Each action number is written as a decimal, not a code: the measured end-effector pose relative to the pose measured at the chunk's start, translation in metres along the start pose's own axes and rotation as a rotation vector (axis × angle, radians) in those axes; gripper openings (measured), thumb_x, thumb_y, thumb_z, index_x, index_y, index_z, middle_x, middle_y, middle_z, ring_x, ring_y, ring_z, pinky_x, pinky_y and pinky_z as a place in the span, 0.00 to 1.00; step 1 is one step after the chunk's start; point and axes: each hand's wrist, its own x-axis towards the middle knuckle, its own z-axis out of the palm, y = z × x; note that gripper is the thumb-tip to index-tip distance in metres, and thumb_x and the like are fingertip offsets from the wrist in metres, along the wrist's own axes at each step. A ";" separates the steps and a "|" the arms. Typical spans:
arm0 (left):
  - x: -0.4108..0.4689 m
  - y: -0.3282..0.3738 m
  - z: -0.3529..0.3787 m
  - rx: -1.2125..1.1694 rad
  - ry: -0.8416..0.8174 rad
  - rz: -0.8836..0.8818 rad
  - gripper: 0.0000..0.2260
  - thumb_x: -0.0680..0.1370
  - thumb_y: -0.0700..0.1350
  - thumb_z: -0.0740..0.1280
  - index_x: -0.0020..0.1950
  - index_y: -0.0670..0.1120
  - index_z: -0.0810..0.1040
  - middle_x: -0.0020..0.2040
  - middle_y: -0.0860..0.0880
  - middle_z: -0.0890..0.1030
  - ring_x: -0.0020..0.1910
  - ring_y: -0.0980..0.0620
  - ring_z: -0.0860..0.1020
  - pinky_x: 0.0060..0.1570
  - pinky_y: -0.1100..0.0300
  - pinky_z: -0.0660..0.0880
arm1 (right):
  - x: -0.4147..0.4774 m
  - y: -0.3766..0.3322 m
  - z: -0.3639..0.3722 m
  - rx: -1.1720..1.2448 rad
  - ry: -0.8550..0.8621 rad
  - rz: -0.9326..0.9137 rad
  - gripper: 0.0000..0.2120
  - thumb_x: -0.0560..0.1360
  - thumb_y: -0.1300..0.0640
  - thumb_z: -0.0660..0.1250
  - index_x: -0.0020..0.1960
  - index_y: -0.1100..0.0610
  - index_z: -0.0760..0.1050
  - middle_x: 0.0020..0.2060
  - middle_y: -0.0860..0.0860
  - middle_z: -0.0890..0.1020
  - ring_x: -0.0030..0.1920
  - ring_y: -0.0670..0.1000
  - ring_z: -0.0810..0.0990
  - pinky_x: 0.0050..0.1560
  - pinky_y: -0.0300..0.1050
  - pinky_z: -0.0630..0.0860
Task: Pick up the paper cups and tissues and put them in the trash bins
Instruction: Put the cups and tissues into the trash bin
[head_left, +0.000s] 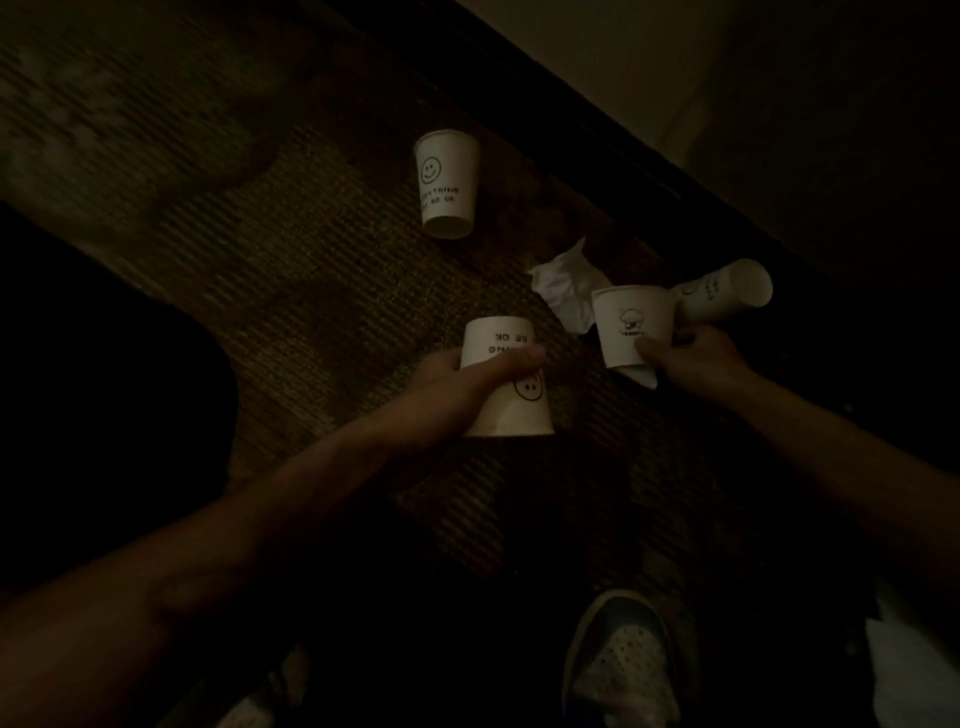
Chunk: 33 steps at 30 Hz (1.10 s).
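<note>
**Paper cups in both hands over a dim carpet**

Paper cups fill both hands. At frame centre the left hand (467, 376) wraps an upside-down smiley cup (506, 395), thumb across its wall. Right of centre the right hand (691, 356) clasps a mushroom-print cup (631, 325), with a third cup (727, 299) tilted just behind it; whether the fingers grip that one too is unclear. A crumpled tissue (563, 286) lies on the brown carpet (311, 291) beside them. Another smiley cup (445, 184) lies above centre. One shoe (628, 665) shows at the bottom.
</note>
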 end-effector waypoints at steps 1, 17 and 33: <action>0.002 0.002 0.002 -0.007 0.000 0.007 0.32 0.53 0.61 0.79 0.51 0.44 0.83 0.43 0.46 0.86 0.41 0.48 0.86 0.36 0.58 0.80 | 0.002 0.001 0.003 -0.003 -0.010 -0.006 0.29 0.76 0.52 0.70 0.72 0.62 0.67 0.67 0.59 0.74 0.64 0.59 0.75 0.52 0.45 0.71; 0.031 -0.002 0.012 -0.162 -0.045 0.084 0.16 0.59 0.55 0.81 0.41 0.49 0.88 0.47 0.45 0.86 0.44 0.48 0.85 0.37 0.58 0.81 | -0.030 -0.006 0.033 0.303 -0.529 -0.082 0.04 0.77 0.56 0.68 0.49 0.56 0.80 0.37 0.49 0.86 0.36 0.46 0.85 0.32 0.37 0.78; 0.012 0.045 -0.079 -0.112 0.395 0.333 0.43 0.59 0.69 0.70 0.68 0.46 0.76 0.66 0.43 0.78 0.67 0.43 0.75 0.69 0.44 0.68 | 0.009 -0.172 0.082 0.043 -0.181 -0.504 0.26 0.76 0.42 0.67 0.67 0.56 0.70 0.55 0.48 0.76 0.44 0.41 0.75 0.35 0.33 0.70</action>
